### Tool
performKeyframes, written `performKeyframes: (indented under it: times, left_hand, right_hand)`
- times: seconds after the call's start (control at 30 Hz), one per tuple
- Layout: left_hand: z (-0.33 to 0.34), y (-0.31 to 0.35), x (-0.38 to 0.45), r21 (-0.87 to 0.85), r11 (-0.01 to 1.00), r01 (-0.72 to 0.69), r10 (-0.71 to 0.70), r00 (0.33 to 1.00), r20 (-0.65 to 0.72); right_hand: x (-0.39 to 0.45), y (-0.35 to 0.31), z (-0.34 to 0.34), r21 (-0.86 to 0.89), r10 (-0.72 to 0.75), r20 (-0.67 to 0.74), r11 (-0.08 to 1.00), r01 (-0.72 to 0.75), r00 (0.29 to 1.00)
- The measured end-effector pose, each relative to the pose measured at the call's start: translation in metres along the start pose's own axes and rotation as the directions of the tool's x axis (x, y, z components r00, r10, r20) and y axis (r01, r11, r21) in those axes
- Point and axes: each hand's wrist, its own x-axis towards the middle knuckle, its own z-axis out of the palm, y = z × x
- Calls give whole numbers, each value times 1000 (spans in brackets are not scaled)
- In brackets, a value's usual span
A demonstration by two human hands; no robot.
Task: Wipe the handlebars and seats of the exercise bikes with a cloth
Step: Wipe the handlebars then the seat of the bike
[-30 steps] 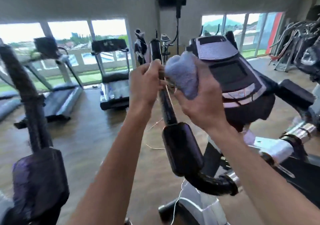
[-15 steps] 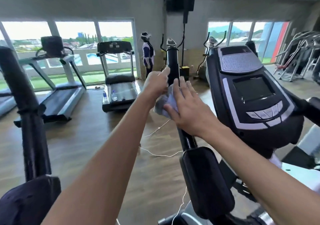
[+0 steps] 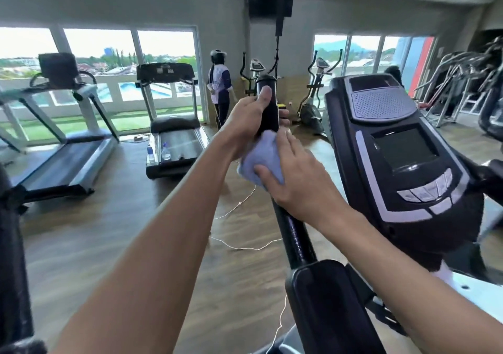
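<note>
A black upright handlebar of the exercise machine rises in the middle of the view, with a padded block lower down on it. My left hand grips the bar near its top, thumb up along it. Just below, my right hand presses a light blue cloth around the bar; the cloth hides that stretch of the bar. The machine's black console with screen and buttons stands right of my hands.
Another black handlebar post stands at the far left. Two treadmills face the windows, one with bottles on its deck. A person stands at the back by ellipticals. White cords lie on the wooden floor. More machines line the right.
My right hand with the cloth has come down from the bar's upper part and wrapped around it below my left hand, which has shifted up to hold the top.
</note>
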Motion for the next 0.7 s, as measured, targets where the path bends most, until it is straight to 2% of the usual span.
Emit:
performKeyframes:
  times: [0.07,0.13,0.23,0.33,0.4,0.53,0.7]
  left_hand:
    - [-6,-4,8,39,999,5,-5,1000,-3]
    - [-7,-8,10,-17,1000,4,-3,999,42]
    - [-2,-17,11,-171,985,-23,34,998,60]
    - [3,-21,18,-195,979,-66,85,992,92]
    - [8,-17,24,-213,975,-68,97,987,127]
    - [12,-16,33,-354,935,-27,104,974,201]
    - [20,-17,48,-317,948,-36,109,970,216]
  right_hand:
    - [17,-5,2,-1,29,-65,1000,-29,997]
    - [16,-7,4,20,29,-96,999,-27,995]
    - [-9,0,4,65,25,-24,998,-24,999]
    - [-19,6,0,87,13,-7,996,-12,1000]
    - [-3,10,-2,54,-3,-60,999,7,998]
    - [26,13,2,26,-7,-190,1000,13,982]
    - [30,26,2,27,2,-246,1000,5,969]
